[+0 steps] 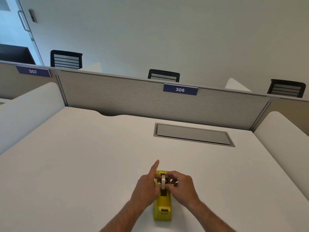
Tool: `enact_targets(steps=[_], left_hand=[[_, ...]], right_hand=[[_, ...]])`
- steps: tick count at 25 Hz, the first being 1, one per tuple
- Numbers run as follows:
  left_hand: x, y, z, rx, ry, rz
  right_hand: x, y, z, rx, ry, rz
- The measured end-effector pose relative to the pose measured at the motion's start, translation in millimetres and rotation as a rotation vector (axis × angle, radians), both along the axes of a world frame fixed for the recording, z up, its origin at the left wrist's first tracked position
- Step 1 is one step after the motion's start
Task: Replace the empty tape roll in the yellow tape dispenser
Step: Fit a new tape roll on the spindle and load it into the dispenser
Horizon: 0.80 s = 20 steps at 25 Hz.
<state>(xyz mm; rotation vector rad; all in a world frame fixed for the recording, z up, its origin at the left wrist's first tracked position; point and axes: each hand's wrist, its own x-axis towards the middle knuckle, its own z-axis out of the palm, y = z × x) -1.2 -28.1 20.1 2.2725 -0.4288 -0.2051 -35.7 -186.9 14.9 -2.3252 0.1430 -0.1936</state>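
A: Status, desk 306?

B: Yellow tape dispenser (163, 205) sits on the white desk (83, 156) at 6 o'clock of view, long axis pointing 12 to 6, cutter end nearest the person. Tape roll (163, 182) stands on edge in the well at the dispenser's 12 o'clock half.

A: Hands?

B: Left hand (147, 186) at the roll's 9 o'clock, thumb and bent fingers pinching its side, index finger stuck out straight toward 11. Right hand (181, 185) at 3 o'clock, fingertips pinched on the roll's other face. Both grasping the roll, approx. at hub level.

A: Step?

B: Judgement only: roll is at the seat, either lifting out or dropping in. Can't tell which, nor whether it's the spent one; a pale band shows on the rim, thickness unclear.

A: Next move needs?

B: Straight vertical travel, hub pins kept level with the slots, no twist. Dispenser may want steadying.

A: Materials?

B: Dispenser: glossy moulded plastic, rounded block, dark recess inside. Roll: thin disc, cream/beige, smooth edge. Desk: matt laminate, smooth. Grey metal-look cable hatch (192, 134) at 1 o'clock; fabric-textured partition (117, 92) at 12.
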Motion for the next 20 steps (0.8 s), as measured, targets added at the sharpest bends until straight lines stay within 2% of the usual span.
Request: enact_targets(steps=[7,15,20], left_hand=[[-1,2,3,0.015,-0.017,-0.022],[0,4,-1,0.062,-0.114,-0.076],[-1,5,-8,0.020,-0.151,-0.060]], right_hand=[[1,-2,-3,-0.037,0.002,-0.009],[-6,-5,-7,-0.333,-0.119,0.115],[-7,-4,-6,-0.320,-0.155,0.167]])
